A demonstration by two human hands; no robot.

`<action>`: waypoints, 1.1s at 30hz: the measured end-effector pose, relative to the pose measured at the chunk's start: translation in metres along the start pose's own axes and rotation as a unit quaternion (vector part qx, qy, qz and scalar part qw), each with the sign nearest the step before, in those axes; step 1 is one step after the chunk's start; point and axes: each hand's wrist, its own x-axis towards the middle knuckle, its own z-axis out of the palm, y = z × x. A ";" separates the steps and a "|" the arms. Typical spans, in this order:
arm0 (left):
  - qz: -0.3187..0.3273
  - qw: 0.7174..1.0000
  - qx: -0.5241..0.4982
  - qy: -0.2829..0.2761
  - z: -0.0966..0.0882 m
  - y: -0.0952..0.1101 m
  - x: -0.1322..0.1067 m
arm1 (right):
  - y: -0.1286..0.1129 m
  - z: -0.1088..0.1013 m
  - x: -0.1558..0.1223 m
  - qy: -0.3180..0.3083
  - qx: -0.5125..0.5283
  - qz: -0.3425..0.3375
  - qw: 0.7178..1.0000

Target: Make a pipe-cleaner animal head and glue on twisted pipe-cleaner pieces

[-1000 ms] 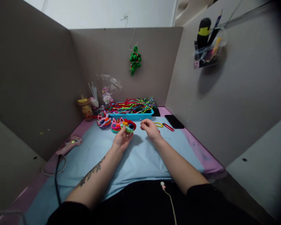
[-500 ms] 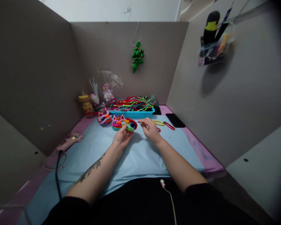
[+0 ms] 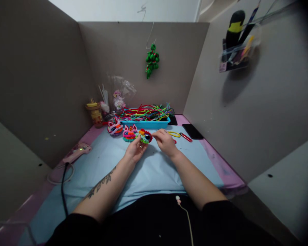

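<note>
My left hand grips a colourful fuzzy pipe-cleaner animal head between thumb and fingers, with red, orange, green and a dark blue eye showing. The fingers of my right hand are pinched together at the head's right edge; what is between the fingertips is too small to make out. Just left of the held piece sits a similar pink, orange and teal eared head on the light blue cloth. Farther left rests another pink and white head.
Behind the heads stands a blue tray heaped with pipe cleaners. Right of my hands lie yellow-handled scissors, a red lighter-like stick and a black phone. A pink glue gun with its cable lies left.
The held head has shifted slightly right, and its right edge now meets my right fingertips, which were a little apart from it. The whole view has moved slightly.
</note>
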 end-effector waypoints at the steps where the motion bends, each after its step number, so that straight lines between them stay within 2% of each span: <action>1: -0.001 1.000 -0.003 -0.001 0.000 0.000 0.000 | 0.000 0.000 0.000 -0.001 -0.002 0.001 1.000; 13: 0.001 0.999 -0.041 0.007 -0.003 0.001 0.000 | 0.000 0.001 0.000 0.002 -0.010 0.021 1.000; 22: 0.024 0.997 -0.071 0.004 -0.004 0.003 0.001 | -0.002 0.003 -0.001 -0.003 -0.002 0.029 1.000; 33: 0.014 0.997 -0.073 -0.005 -0.005 0.001 0.002 | -0.005 0.005 -0.001 -0.002 0.005 0.046 0.999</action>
